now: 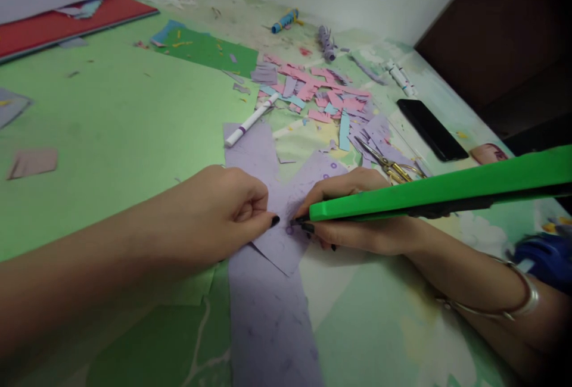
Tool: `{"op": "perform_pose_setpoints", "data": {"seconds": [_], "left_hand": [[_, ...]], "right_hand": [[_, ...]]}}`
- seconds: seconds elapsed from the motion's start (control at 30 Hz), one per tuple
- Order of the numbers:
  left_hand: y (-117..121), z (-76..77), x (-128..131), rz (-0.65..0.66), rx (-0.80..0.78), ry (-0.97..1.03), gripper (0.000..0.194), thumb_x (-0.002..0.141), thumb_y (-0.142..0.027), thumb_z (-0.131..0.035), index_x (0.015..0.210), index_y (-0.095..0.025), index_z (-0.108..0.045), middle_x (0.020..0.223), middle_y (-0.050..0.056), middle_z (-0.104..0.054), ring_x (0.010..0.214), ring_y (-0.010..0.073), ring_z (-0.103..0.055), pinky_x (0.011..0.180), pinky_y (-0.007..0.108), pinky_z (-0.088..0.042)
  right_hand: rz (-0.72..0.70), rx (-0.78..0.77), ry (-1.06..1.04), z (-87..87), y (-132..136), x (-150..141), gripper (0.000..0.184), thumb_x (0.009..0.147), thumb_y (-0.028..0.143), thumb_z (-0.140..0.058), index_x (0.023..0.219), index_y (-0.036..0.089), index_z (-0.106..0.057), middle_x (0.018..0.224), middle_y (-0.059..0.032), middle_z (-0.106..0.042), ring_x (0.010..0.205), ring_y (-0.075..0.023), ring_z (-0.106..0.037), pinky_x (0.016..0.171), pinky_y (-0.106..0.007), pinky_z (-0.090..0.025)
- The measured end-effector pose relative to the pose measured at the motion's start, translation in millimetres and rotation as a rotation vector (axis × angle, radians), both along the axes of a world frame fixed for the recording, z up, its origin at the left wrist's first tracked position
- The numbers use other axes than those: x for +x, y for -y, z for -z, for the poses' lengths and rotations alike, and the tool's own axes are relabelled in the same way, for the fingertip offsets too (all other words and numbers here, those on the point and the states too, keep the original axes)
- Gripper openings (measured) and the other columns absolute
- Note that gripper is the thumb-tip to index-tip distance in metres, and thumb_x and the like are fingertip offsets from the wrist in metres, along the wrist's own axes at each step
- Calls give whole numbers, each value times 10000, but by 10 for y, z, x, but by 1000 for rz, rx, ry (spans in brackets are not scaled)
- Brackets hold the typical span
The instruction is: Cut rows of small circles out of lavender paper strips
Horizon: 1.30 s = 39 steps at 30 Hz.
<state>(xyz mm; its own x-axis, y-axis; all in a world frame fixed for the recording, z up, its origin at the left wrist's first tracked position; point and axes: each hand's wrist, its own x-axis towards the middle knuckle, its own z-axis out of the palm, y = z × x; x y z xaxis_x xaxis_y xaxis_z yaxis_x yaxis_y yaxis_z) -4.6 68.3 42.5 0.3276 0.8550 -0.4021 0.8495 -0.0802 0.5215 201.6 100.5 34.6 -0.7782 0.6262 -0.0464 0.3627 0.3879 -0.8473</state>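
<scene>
"Looked like which step?"

"Marking small rings (pixel 333 165), apparently, on the slanted purple paper (pixel 286 205), laid across a long purple strip (pixel 272 321) on the worktop (pixel 375 315)."

"Noted the grip?"

"In the right hand (pixel 370 237), pinched fingers near the dark tip of a long green tool (pixel 402 193), perhaps a pen. In the left hand (pixel 236 208), saw fingers curled into a loose fist, thumb resting at the paper, just short of the tip."

"Called for what next?"

"Probably for light, controlled pressure at the tip, and a firm left thumb against slipping."

"Made everything out?"

"Hardly. Lost the tool's far end past the right edge, and part of the right hand behind the tool. Could not tell the exact contact between tip and paper. Found some rings blurred, too. Could not name the dim blue object (pixel 547 259), cut off at the right edge."
</scene>
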Motion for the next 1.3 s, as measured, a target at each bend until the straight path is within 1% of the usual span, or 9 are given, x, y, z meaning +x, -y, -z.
{"op": "perform_pose_setpoints", "data": {"seconds": [0.3, 0.37, 0.47, 0.53, 0.73, 0.97, 1.13, 1.23, 1.3], "left_hand": [[-5, -18, -6, -27, -27, 19, 280, 755, -289, -534, 504, -202, -448, 404, -63, -389, 372, 70, -324, 365, 190, -227], [6, -8, -33, -35, -146, 77, 285, 764, -318, -530, 514, -208, -449, 391, -59, -437, 339, 71, -349, 339, 182, -241], [30, 5, -73, -54, -426, 172, 281, 780, -366, -518, 548, -221, -450, 399, -53, -528, 268, 74, -358, 292, 180, -264], [38, 9, -81, -78, -510, 190, 273, 768, -361, -539, 550, -223, -450, 424, -52, -568, 244, 70, -354, 276, 177, -264], [30, 40, -72, -91, -508, 191, 265, 746, -364, -563, 536, -221, -489, 444, -32, -593, 254, 82, -360, 278, 196, -269], [46, 33, -71, -70, -463, 165, 272, 746, -384, -557, 539, -225, -482, 446, -32, -581, 285, 100, -392, 306, 221, -308], [42, 41, -65, -82, -452, 142, 277, 740, -373, -550, 524, -227, -456, 403, -40, -542, 263, 103, -388, 288, 222, -285], [39, 75, -82, -58, -369, 151, 261, 725, -358, -570, 538, -223, -448, 393, -48, -510, 293, 100, -410, 306, 209, -277], [38, 95, -91, -35, -275, 207, 149, 718, -331, -585, 646, -232, -499, 421, -70, -498, 322, 95, -416, 322, 197, -278]], "right_hand": [[-20, 31, -34, 0, 7, 8, 110, 746, 109, -609, 820, 122, -689, 698, 0, -682, 630, -82, -599, 555, -154, -441], [-34, 31, -36, -7, 11, 16, 120, 754, 128, -604, 837, 129, -691, 714, -3, -690, 637, -88, -611, 547, -158, -441], [-42, 35, -32, -18, 16, 22, 124, 752, 136, -604, 835, 131, -697, 706, -6, -695, 609, -87, -610, 527, -162, -438], [-28, 27, -33, -18, 14, 22, 122, 749, 137, -607, 828, 134, -701, 701, -7, -697, 598, -87, -610, 519, -162, -440], [-25, -58, -69, 2, -22, 35, 117, 759, 141, -630, 849, 123, -702, 722, -13, -695, 664, -101, -641, 554, -159, -471], [-63, -121, -85, -18, -31, 20, 135, 755, 126, -636, 866, 82, -699, 691, -19, -680, 647, -98, -629, 556, -161, -482], [-74, -125, -82, -26, -30, 18, 144, 759, 122, -627, 877, 84, -699, 662, -9, -667, 619, -93, -622, 558, -159, -483], [-79, -121, -89, -21, -37, 20, 151, 753, 109, -627, 881, 76, -701, 639, -1, -657, 600, -86, -614, 559, -155, -482], [-83, -119, -92, -15, -43, 22, 152, 748, 103, -628, 878, 73, -700, 625, 2, -650, 595, -85, -609, 562, -155, -482]]}}
